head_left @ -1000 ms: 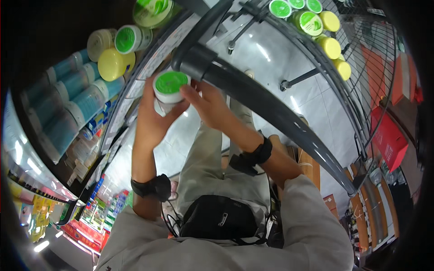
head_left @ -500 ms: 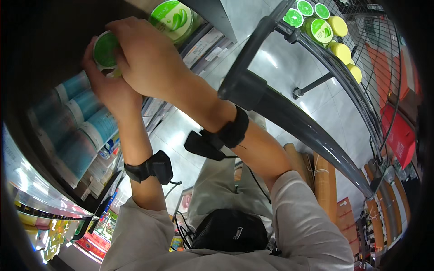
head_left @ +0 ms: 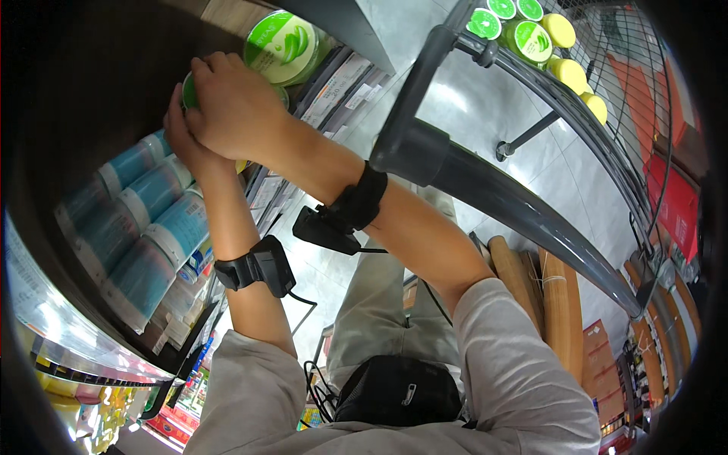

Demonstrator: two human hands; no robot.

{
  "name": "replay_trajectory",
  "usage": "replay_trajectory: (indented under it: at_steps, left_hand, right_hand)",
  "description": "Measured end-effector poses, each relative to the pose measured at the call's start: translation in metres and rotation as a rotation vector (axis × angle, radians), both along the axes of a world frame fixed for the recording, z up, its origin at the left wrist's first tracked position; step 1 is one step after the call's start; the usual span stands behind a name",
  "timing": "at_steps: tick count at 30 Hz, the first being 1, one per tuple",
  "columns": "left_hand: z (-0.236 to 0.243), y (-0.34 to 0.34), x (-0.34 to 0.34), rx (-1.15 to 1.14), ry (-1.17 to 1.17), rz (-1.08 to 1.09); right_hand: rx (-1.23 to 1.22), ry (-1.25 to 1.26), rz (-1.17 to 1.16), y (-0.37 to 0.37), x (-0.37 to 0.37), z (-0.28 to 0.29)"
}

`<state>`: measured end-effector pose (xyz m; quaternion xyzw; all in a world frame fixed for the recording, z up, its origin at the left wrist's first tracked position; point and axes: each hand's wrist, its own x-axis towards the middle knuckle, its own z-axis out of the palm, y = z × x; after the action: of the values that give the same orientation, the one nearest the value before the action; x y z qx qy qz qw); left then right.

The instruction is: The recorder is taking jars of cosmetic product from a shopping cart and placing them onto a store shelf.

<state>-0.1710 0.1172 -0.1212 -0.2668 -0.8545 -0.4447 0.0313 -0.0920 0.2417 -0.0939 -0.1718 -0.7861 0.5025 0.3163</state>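
On the shelf at upper left, my right hand (head_left: 236, 106) curls over a small round jar with a green lid (head_left: 189, 92), and most of the jar is hidden beneath it. My left hand (head_left: 191, 148) is wrapped round the jar's near-left side, its wrist under the right hand. Just beyond my right fingers stands a larger clear tub with a green and white lid (head_left: 280, 47), near the shelf's front edge. Both wrists carry black strapped devices.
Several teal-and-clear containers (head_left: 155, 220) line the shelf at left. Price labels (head_left: 334, 91) run along the shelf edge. A wire shopping cart with a dark grey handle (head_left: 500, 193) stands at right, holding green-lidded tubs (head_left: 528, 42) and yellow-lidded jars (head_left: 569, 76). Brown rolls (head_left: 560, 311) lie behind it.
Both hands have moved slightly right and down with the jar. My right hand now covers more of its green lid. The larger tub stays on the shelf.
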Motion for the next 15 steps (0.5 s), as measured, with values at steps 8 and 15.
replay_trajectory:
  at_steps: [8,15]
  left_hand:
    - [-0.004,-0.002,-0.012,-0.615,0.459,0.015]
    - [0.124,0.093,0.152,-0.25,0.143,-0.365]
  right_hand:
    - [0.024,0.069,-0.072,-0.003,0.023,0.008]
    - [-0.524,-0.165,0.413,0.057,0.204,0.103]
